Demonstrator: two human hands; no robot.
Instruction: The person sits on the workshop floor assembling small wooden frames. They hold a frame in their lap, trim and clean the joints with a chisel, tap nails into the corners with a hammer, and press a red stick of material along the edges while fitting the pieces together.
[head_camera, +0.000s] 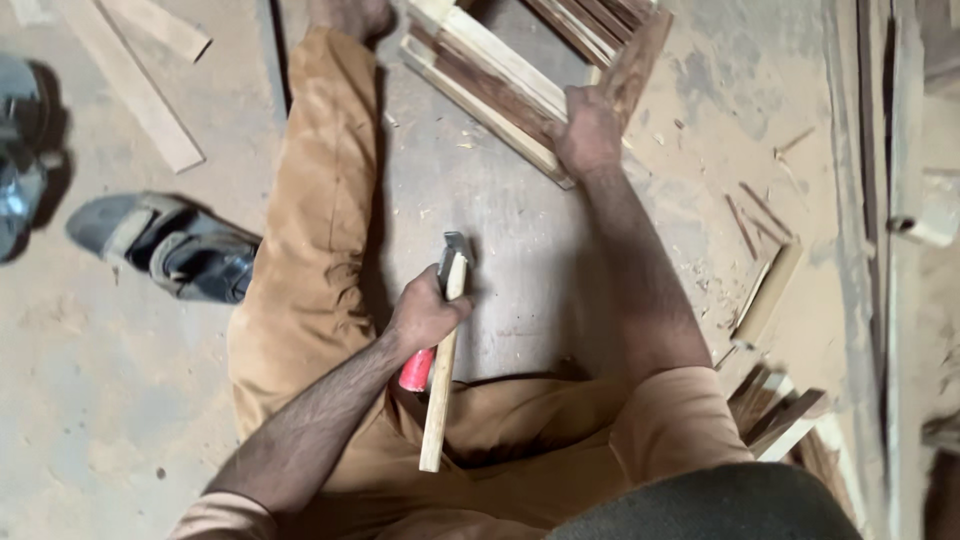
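Note:
My left hand grips a hammer by its pale wooden handle, close under the dark metal head, which points away from me. A red-handled object shows under the same hand; I cannot tell what it is. My right hand presses down on the near corner of a wooden frame made of light and dark strips, lying on the dusty floor ahead. I sit on the floor with my leg in tan trousers stretched out to the left of the frame.
A grey sandal lies left of my leg. Long wooden strips lie at the upper left. Short wood offcuts and a small stack of pieces sit at the right, with shavings scattered about and planks along the right edge.

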